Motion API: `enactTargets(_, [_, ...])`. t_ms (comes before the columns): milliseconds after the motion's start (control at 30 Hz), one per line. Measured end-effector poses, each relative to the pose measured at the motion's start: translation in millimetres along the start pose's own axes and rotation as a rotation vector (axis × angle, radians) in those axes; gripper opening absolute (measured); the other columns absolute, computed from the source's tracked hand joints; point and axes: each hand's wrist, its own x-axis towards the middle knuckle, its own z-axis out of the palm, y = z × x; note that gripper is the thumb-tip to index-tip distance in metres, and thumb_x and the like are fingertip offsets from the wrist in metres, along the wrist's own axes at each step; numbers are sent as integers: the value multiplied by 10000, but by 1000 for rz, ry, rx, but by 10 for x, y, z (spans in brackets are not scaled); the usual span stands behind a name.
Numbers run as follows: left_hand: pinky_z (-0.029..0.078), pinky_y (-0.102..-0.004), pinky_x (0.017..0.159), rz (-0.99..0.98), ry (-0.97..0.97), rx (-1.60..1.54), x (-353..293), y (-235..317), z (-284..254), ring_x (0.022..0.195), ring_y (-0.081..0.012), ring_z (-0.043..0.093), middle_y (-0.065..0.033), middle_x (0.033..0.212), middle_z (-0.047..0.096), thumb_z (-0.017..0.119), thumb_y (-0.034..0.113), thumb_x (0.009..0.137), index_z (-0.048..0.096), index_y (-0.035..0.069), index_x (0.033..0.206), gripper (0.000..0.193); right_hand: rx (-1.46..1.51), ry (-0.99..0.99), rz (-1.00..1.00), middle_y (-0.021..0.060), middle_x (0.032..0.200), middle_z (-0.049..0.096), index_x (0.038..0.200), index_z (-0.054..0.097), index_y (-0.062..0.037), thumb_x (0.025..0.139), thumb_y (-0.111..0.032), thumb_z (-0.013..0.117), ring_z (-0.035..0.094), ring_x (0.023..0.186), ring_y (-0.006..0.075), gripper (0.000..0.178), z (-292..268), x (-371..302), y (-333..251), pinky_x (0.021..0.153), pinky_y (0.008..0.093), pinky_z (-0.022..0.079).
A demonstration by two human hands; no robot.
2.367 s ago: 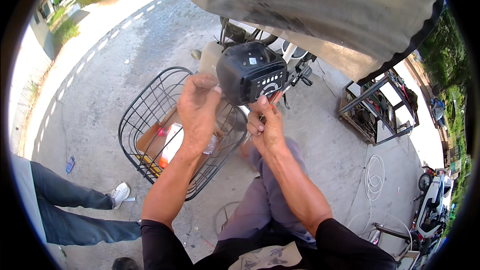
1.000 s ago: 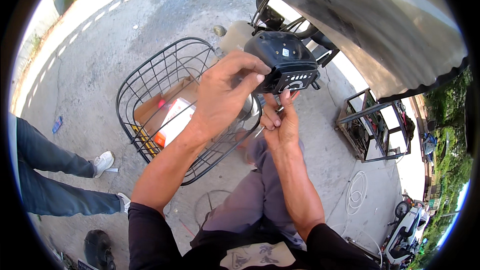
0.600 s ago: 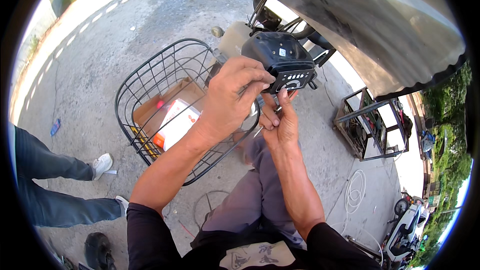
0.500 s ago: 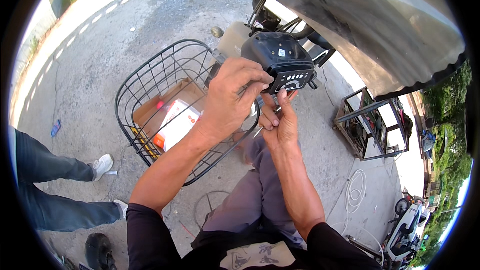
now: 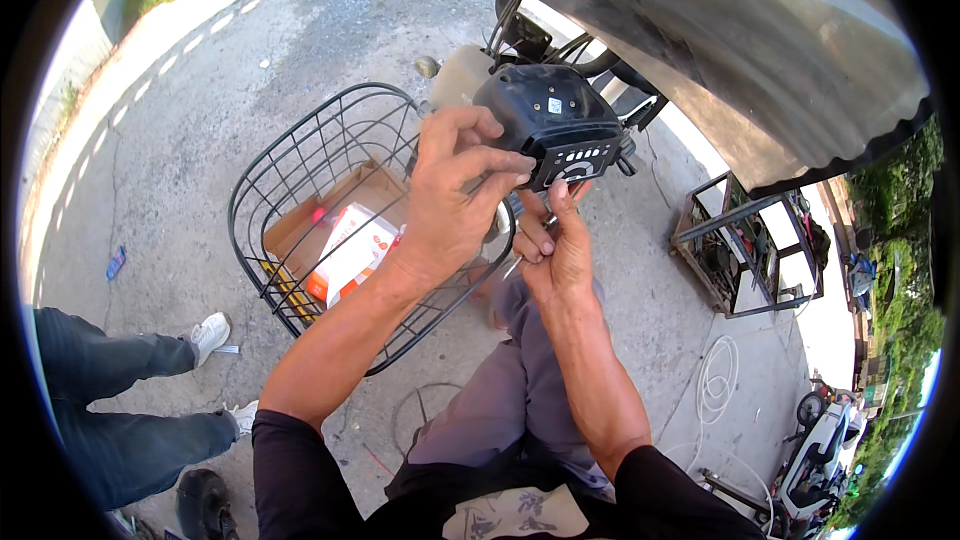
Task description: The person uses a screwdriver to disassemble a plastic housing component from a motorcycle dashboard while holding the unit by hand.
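Note:
A black plastic instrument panel (image 5: 550, 120) from a vehicle's front end has a row of white marks and a dial on its near face. My left hand (image 5: 450, 200) is at the panel's left corner, with its thumb and a finger pinched together there and its index finger lifted; whatever lies between the fingertips is too small to make out. Below the panel, my right hand (image 5: 562, 250) is closed around a screwdriver (image 5: 514, 267), whose thin metal shaft points down and left. The right thumb presses against the panel's lower edge.
A black wire basket (image 5: 290, 140) at left holds a cardboard box (image 5: 290, 230) and a white-and-orange packet (image 5: 355, 248). A person's legs (image 5: 120, 355) stand at far left. Overhead right hangs a grey canopy (image 5: 720, 40); a metal-framed cart (image 5: 750, 240) and a coiled hose (image 5: 716, 380) are beyond.
My left index finger has lifted off the panel, while the thumb and another finger stay at its corner. The right hand keeps its grip. The view has shifted slightly.

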Motion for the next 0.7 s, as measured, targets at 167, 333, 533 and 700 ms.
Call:
enactTargets(167, [502, -338, 909, 45, -3, 56, 4, -3, -8, 1058, -205, 601, -79, 1192, 599, 860, -14, 780, 847, 71, 980, 218, 6, -2, 1, -72, 811, 521, 1055, 601, -125, 986, -339, 812, 372, 535, 28, 308, -44, 25, 17, 463, 216, 275])
enactTargets(333, [515, -346, 891, 101, -5, 87, 10, 3, -3, 1054, -218, 617, -89, 1175, 601, 862, -35, 763, 836, 63, 965, 225, 1, -4, -5, -70, 808, 522, 1055, 593, -131, 988, -333, 811, 373, 536, 31, 305, -41, 12, 15, 464, 216, 273])
enactTargets(533, [551, -346, 884, 72, -18, 46, 19, 13, 0, 1039, -220, 649, -102, 1169, 591, 843, -63, 772, 814, 22, 961, 210, 13, -13, -4, -67, 828, 541, 1084, 590, -128, 979, -329, 823, 373, 542, 27, 326, -70, 25, 24, 467, 212, 273])
enactTargets(700, [580, -344, 868, 67, -38, -11, 30, 12, -34, 1039, -223, 659, -113, 1188, 582, 802, -103, 796, 790, -16, 975, 199, 10, -19, -3, -72, 842, 544, 1082, 594, -130, 970, -332, 833, 368, 548, 24, 333, -54, 14, 27, 470, 210, 272])
